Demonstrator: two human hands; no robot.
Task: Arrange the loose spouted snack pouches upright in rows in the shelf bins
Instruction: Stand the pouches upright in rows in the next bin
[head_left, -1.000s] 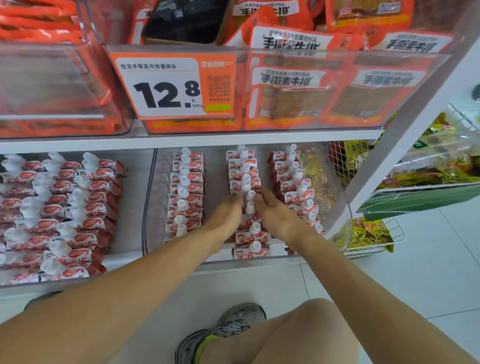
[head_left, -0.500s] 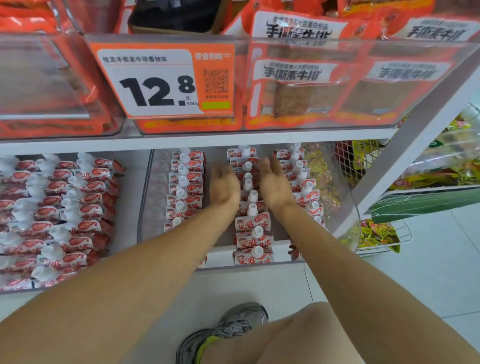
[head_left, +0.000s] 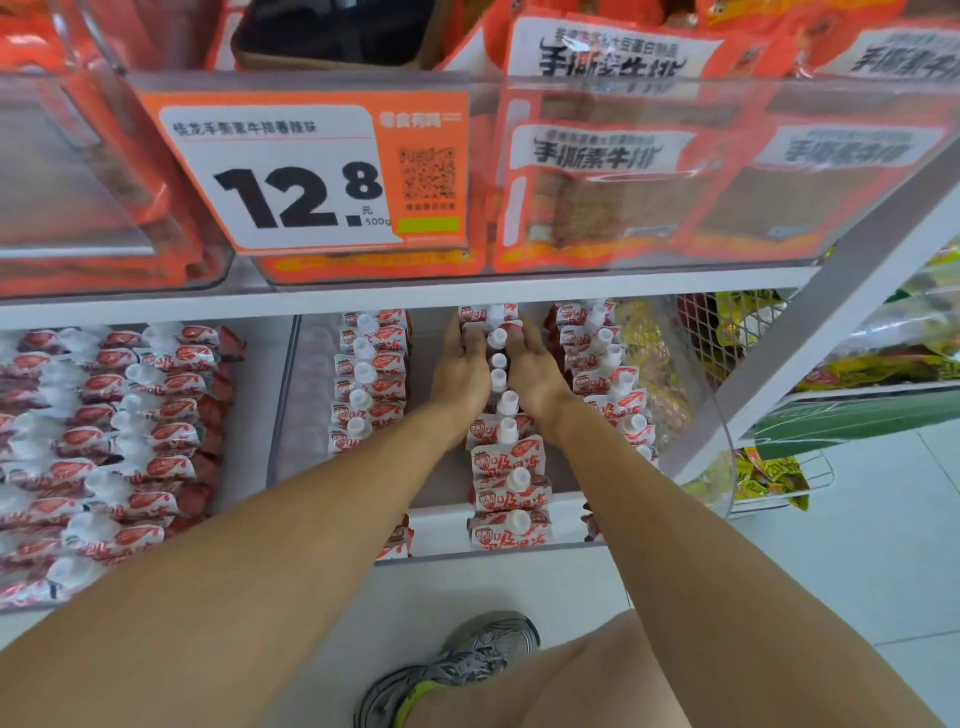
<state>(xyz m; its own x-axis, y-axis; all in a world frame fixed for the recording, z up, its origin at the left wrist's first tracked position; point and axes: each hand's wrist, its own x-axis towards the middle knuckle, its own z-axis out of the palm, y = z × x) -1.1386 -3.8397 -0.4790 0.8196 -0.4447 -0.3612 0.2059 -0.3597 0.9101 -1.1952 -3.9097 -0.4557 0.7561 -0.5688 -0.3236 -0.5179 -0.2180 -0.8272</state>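
A clear shelf bin holds red-and-white spouted snack pouches standing in three rows: a left row, a middle row and a right row. My left hand lies flat against the left side of the middle row, far back in the bin. My right hand presses the same row from the right. White spout caps show between the two palms. The fingertips of both hands curl slightly inward around the rearmost pouches. Neither hand lifts a pouch.
A second bin on the left is packed with the same pouches. Overhead, the upper shelf carries orange packets and a 12.8 price tag. A slanted white upright and a wire basket stand to the right. My shoe is on the floor.
Both hands have slid from the front half of the middle row toward the back of the bin, staying on either side of it. The view has drawn closer to the shelf.
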